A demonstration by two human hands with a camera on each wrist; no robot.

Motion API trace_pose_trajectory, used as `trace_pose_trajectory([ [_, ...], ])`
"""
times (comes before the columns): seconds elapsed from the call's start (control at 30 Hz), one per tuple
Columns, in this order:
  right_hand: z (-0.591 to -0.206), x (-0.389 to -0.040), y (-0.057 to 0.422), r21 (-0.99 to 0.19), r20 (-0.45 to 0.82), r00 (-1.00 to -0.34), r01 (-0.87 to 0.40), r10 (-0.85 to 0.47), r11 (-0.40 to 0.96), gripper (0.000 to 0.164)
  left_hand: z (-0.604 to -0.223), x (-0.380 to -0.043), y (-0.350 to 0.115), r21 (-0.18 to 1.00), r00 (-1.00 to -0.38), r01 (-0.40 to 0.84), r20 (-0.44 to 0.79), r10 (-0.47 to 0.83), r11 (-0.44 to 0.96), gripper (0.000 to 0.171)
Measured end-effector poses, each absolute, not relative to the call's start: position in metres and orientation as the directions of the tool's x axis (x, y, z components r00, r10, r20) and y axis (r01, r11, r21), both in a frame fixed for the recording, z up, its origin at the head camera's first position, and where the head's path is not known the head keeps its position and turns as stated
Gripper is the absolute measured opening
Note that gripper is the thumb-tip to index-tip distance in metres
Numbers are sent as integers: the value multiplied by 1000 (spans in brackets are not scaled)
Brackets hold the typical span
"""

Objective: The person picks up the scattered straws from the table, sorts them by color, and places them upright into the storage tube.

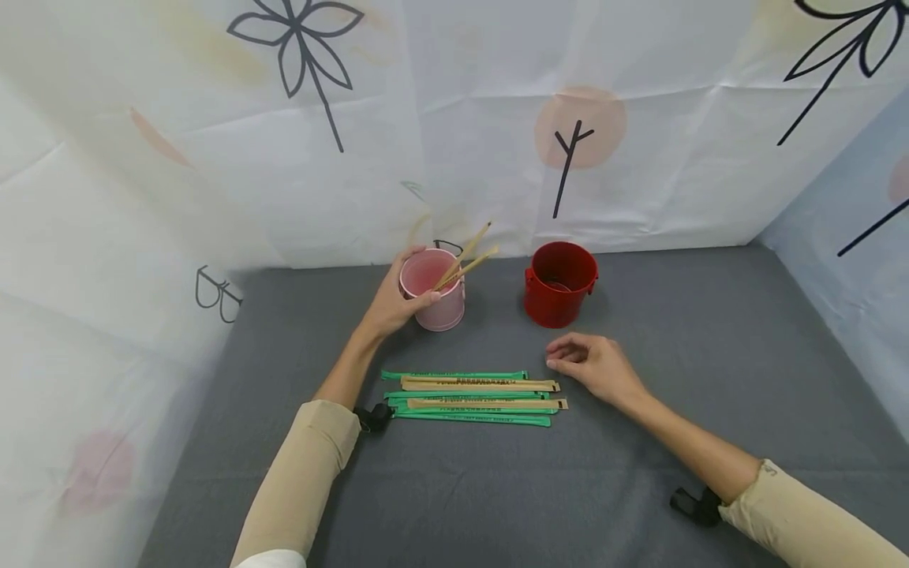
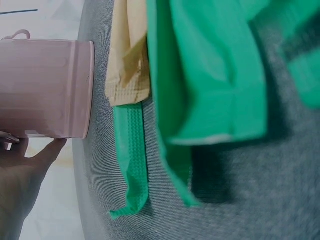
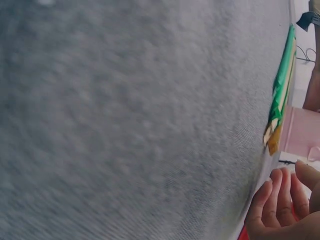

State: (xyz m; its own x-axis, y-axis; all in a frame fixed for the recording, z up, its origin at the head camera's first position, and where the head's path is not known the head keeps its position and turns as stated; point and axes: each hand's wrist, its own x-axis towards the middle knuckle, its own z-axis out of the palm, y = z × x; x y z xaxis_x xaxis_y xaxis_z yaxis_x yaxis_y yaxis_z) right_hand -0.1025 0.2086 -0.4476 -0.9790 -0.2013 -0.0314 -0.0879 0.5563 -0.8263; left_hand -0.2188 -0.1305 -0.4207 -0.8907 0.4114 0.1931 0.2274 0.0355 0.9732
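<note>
My left hand (image 1: 390, 306) grips the pink bucket (image 1: 442, 314) by its side, thumb near the rim and fingers round the far left. Two tan sticks (image 1: 470, 243) lean out of that bucket toward the right. Nothing is in my right hand (image 1: 599, 369), its fingers loosely bent above the cloth, just right of a row of long, slim paper-wrapped packets. Green packets (image 1: 472, 420) and tan packets (image 1: 486, 403) lie side by side there, printed with small text. In the left wrist view, crimped ends of a green packet (image 2: 131, 160) and a tan packet (image 2: 127, 92) show up close.
A red bucket (image 1: 554, 304) stands right of the pink one, beyond my right hand; something inside it is too unclear to name. Grey cloth (image 1: 497, 505) covers the table. White patterned sheets (image 1: 469, 134) rise behind and at both sides.
</note>
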Motion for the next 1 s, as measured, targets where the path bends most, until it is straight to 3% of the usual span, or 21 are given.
trace_pose_trajectory([
  [0.3,-459,-96,203,-817,-82,-967,-73,-240,572,16,-422,-219,-131,975,-897,220,184,403,44,81],
  [1.0,-465,-94,193,-727,28,-960,-210,-277,654,10,-422,-219,-131,973,-887,229,200,415,20,81],
])
